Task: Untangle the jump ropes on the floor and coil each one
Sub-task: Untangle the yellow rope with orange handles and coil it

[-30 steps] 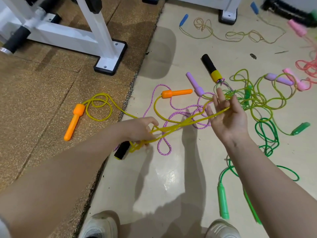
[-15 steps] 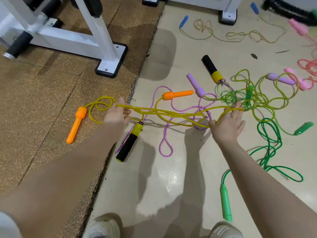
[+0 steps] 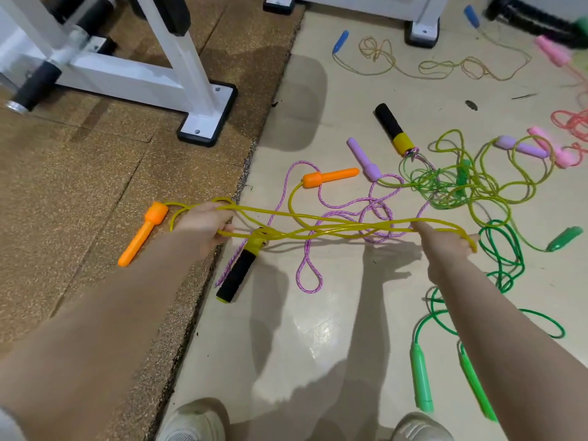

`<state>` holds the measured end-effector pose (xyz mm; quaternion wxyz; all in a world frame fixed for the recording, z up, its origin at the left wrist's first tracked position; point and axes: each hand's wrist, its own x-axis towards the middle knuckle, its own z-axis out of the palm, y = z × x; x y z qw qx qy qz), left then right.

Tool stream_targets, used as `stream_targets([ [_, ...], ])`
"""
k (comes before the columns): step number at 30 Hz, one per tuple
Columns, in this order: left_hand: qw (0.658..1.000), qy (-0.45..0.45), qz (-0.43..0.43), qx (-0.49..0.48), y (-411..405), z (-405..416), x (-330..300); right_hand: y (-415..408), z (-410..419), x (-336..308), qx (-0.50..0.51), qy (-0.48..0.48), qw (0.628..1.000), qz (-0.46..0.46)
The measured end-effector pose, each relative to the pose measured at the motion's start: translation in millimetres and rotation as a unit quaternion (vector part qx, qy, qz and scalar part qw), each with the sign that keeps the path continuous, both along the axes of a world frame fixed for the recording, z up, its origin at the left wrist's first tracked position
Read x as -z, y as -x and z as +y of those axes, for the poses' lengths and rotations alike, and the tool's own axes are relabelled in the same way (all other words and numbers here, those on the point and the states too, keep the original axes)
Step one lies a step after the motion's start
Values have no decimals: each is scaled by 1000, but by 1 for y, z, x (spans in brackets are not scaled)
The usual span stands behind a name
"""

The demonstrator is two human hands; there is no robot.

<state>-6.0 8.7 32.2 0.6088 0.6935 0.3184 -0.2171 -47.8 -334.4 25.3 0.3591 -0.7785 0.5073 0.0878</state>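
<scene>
The fingers (image 3: 222, 232) of the left hand (image 3: 203, 226) are curled round several loops of the yellow rope (image 3: 318, 222), gripping one end of the bundle above the edge of the cork mat (image 3: 95, 173). The right hand (image 3: 445, 241) has the other end of the loops hooked over it, its fingers bent round the strands, so the yellow rope is stretched nearly level between both hands, above the floor (image 3: 302, 329). One orange handle (image 3: 143, 232) lies on the mat just beside the left hand; the second orange handle (image 3: 329, 177) lies on the tile further off. Under the stretched strands sit a purple braided rope (image 3: 305, 272) and a black-and-yellow handle (image 3: 238, 272). Beyond the right hand a green rope (image 3: 501, 249) and a thin yellow-green rope (image 3: 461, 186) lie tangled together. A white metal frame (image 3: 191, 78) stands on the mat at the upper left
</scene>
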Motion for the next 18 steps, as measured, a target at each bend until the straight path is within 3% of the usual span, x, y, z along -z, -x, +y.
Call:
stream_targets([
  [2,977,192,14,-94,1,-4,-6,-6,3,2,93,-110,982,-122],
  [4,962,270,26,-36,-1,-4,-15,-6,10,-8,189,-252,922,-226],
  [5,967,251,33,27,0,-3,-17,-5,11,-12,233,-308,881,-273],
  [7,976,129,74,157,2,3,-12,-3,7,-15,305,-396,794,-347],
  [8,969,28,94,226,3,8,-9,-2,6,-15,305,-403,786,-356],
  [9,942,-88,105,306,5,14,-7,-1,6,-16,279,-389,807,-345],
  [10,890,-196,116,395,8,21,-6,2,3,-14,230,-328,864,-303],
  [11,817,-290,133,481,11,25,-5,5,1,-10,161,-265,919,-243],
  [13,719,-414,119,545,16,26,2,12,-4,2,68,-136,979,-134],
  [14,720,-430,110,534,18,22,2,15,-7,8,53,-120,986,-101],
  [16,750,-455,86,472,18,17,2,20,-7,15,43,-113,991,-52],
  [18,791,-468,52,390,14,17,5,21,-9,21,-21,-38,999,-2],
])
